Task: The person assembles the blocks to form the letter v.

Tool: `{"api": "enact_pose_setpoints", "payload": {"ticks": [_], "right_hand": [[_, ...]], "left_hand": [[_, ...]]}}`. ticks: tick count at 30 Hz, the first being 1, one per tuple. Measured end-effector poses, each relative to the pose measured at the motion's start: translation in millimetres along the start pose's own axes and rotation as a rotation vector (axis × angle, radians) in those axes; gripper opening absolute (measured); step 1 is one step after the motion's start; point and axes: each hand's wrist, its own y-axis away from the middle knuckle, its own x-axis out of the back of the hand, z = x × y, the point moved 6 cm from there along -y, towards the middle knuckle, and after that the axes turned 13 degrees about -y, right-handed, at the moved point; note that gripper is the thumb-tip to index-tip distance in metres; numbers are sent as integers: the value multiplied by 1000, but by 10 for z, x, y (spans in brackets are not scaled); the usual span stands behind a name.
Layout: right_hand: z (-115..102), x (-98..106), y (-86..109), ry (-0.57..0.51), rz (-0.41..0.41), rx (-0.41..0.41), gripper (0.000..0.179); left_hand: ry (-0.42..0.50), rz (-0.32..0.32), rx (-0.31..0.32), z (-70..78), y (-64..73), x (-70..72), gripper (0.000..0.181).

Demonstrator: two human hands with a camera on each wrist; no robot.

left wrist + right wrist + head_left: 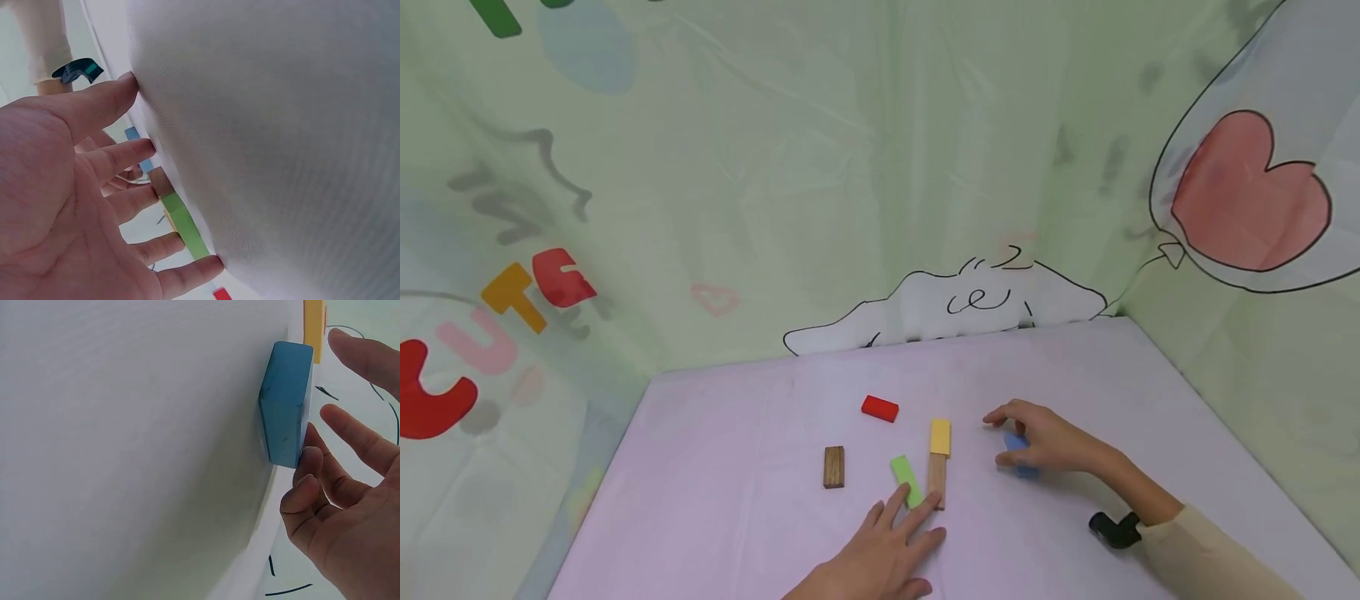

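One angular blue block (286,406) near right hand (1054,437), slim green block (906,479) at left hand (880,552), fingers (131,203) of both apart

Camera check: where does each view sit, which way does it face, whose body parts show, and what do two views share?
Head: on the person's head, facing forward and down over the table to the printed backdrop; left hand and right hand show.
Left wrist: on that wrist, facing past the left hand to the green block; right hand partly shows behind.
Right wrist: on that wrist, facing the blue block; right hand shows.
Shared: head and right wrist both show blue block and yellow block.
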Motion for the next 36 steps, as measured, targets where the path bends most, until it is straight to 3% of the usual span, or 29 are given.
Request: {"api": "enact_pose_setpoints", "payload": {"ticks": [22,36], "right_hand": [[40,82,198,11,-21,-33,65],[91,78,239,23,-41,-29,71]], "left_hand": [[-28,36,2,4,-1,8,61],[-60,98,-6,11,25,11,60]]}}
